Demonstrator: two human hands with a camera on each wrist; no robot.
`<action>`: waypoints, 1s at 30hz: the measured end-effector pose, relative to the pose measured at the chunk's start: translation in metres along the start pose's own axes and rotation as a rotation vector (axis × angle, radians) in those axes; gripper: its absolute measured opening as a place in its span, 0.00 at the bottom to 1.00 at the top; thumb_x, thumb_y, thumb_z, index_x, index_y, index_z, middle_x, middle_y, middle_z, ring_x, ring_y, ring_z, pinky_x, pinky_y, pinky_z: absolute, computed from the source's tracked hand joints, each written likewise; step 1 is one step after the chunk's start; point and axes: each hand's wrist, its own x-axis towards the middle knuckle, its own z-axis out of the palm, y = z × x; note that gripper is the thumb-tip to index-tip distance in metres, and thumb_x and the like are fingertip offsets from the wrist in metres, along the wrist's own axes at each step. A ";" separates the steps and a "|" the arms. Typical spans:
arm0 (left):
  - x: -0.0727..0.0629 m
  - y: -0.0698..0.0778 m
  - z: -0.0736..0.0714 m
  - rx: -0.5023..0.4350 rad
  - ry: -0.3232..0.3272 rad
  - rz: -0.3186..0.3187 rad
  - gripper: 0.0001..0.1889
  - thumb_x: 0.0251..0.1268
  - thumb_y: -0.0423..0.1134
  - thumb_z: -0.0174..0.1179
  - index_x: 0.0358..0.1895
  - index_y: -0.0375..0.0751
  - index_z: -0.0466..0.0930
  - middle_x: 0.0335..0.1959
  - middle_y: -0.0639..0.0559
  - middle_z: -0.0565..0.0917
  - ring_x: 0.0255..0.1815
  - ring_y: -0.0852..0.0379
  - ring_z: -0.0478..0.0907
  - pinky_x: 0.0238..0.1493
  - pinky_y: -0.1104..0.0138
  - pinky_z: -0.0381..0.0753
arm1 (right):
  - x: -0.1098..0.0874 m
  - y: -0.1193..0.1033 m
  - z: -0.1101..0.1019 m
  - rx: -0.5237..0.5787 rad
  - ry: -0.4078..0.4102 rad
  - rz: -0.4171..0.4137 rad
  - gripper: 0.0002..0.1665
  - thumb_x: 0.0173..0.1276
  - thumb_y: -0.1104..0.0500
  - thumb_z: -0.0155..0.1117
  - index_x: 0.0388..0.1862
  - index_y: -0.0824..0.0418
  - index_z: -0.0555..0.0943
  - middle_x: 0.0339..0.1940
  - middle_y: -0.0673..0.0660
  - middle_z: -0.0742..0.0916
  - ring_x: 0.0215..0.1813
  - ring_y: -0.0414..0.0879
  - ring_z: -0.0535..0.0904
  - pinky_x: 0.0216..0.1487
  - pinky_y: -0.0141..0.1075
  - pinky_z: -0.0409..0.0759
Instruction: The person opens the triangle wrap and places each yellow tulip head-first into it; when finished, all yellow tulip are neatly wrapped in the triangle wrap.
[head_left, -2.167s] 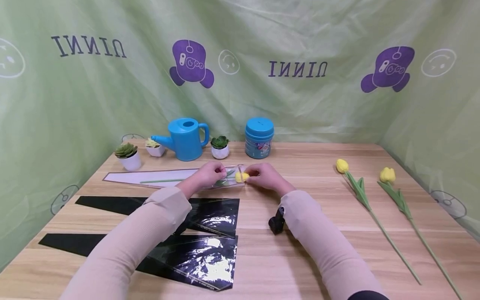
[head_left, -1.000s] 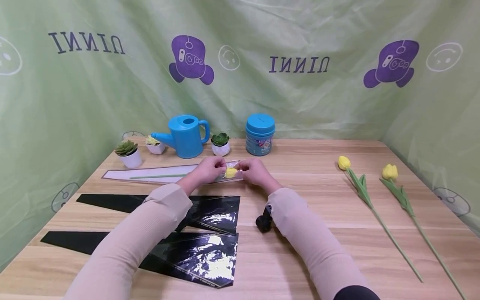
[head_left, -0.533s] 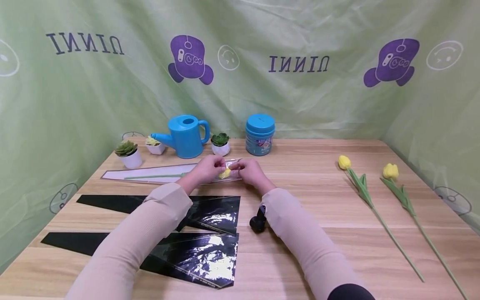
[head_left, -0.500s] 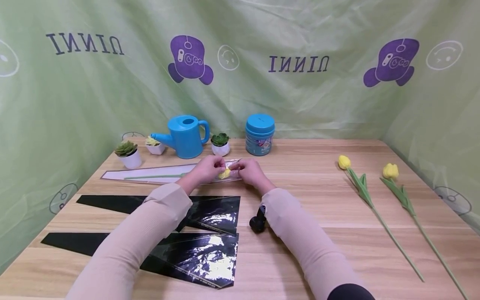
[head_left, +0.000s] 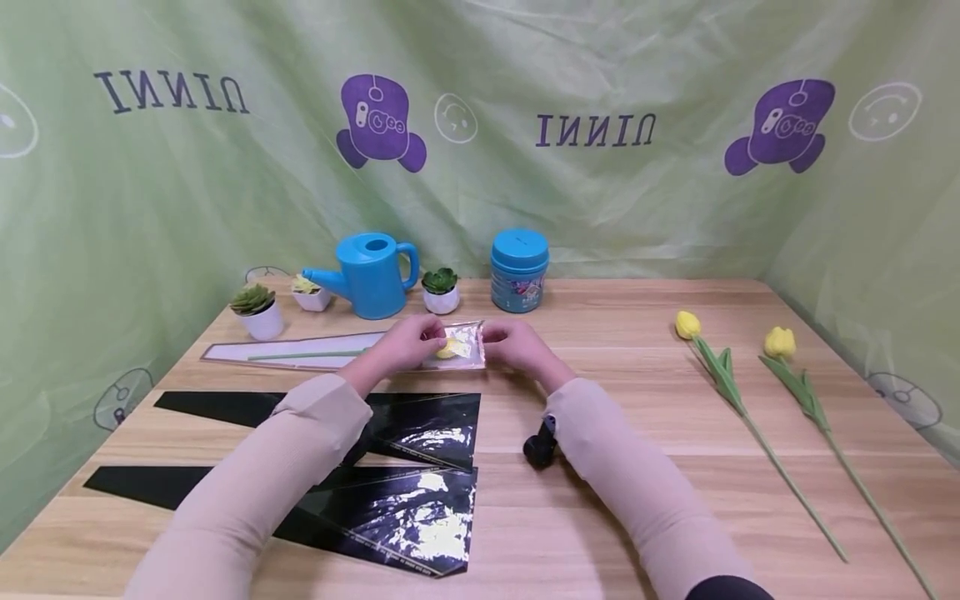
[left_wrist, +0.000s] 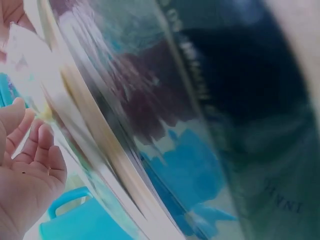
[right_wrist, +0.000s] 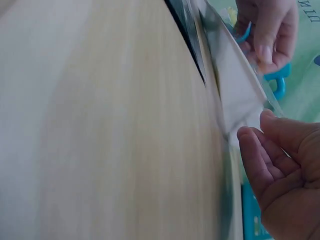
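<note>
A long tapered flower sleeve (head_left: 262, 350), pale with a darker border and a shiny clear front, lies across the back left of the table. Inside it is a yellow tulip (head_left: 447, 348), its green stem running left. My left hand (head_left: 411, 343) pinches the sleeve by the tulip head and covers the leaves. At the sleeve's wide right end, my right hand (head_left: 517, 343) has its fingertips close to the edge. The right wrist view shows that thumb and index finger (right_wrist: 257, 157) parted there; contact with the film is unclear.
Two black tapered sleeves (head_left: 420, 508) lie in front. Two yellow tulips (head_left: 720, 383) lie on the right. Along the back stand a blue watering can (head_left: 371, 279), a blue-lidded jar (head_left: 519, 271) and small potted succulents (head_left: 258, 312). A green curtain (head_left: 600, 208) hangs behind.
The tulip has slid left, deeper into the sleeve. My right hand first moved left with its fingers at the tulip head, then drew back right to the sleeve's end. The left hand stayed nearly still.
</note>
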 end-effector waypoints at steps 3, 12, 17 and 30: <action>-0.008 -0.003 -0.004 0.005 -0.008 0.032 0.09 0.65 0.38 0.56 0.43 0.37 0.75 0.37 0.44 0.78 0.37 0.51 0.74 0.39 0.61 0.74 | -0.010 0.005 -0.015 -0.019 -0.031 0.002 0.18 0.59 0.60 0.65 0.50 0.59 0.80 0.49 0.57 0.83 0.51 0.49 0.77 0.55 0.41 0.73; -0.047 0.000 -0.006 0.056 -0.088 0.155 0.25 0.65 0.41 0.57 0.63 0.38 0.65 0.53 0.38 0.75 0.51 0.45 0.75 0.52 0.53 0.73 | -0.053 0.023 -0.065 -0.012 -0.053 -0.001 0.25 0.64 0.56 0.61 0.59 0.64 0.74 0.56 0.61 0.80 0.57 0.52 0.75 0.60 0.46 0.70; -0.069 0.003 -0.002 0.016 -0.121 0.191 0.23 0.65 0.40 0.56 0.61 0.38 0.67 0.51 0.39 0.77 0.51 0.45 0.75 0.52 0.53 0.74 | -0.082 0.036 -0.090 0.019 -0.033 -0.012 0.28 0.64 0.55 0.61 0.59 0.68 0.72 0.54 0.64 0.80 0.51 0.47 0.79 0.56 0.43 0.73; -0.113 -0.005 0.007 0.048 -0.224 0.195 0.18 0.64 0.43 0.57 0.55 0.42 0.72 0.42 0.52 0.80 0.43 0.58 0.76 0.47 0.59 0.76 | -0.166 0.078 -0.152 -0.125 0.099 0.029 0.31 0.65 0.49 0.60 0.60 0.67 0.71 0.44 0.41 0.84 0.43 0.26 0.76 0.44 0.23 0.71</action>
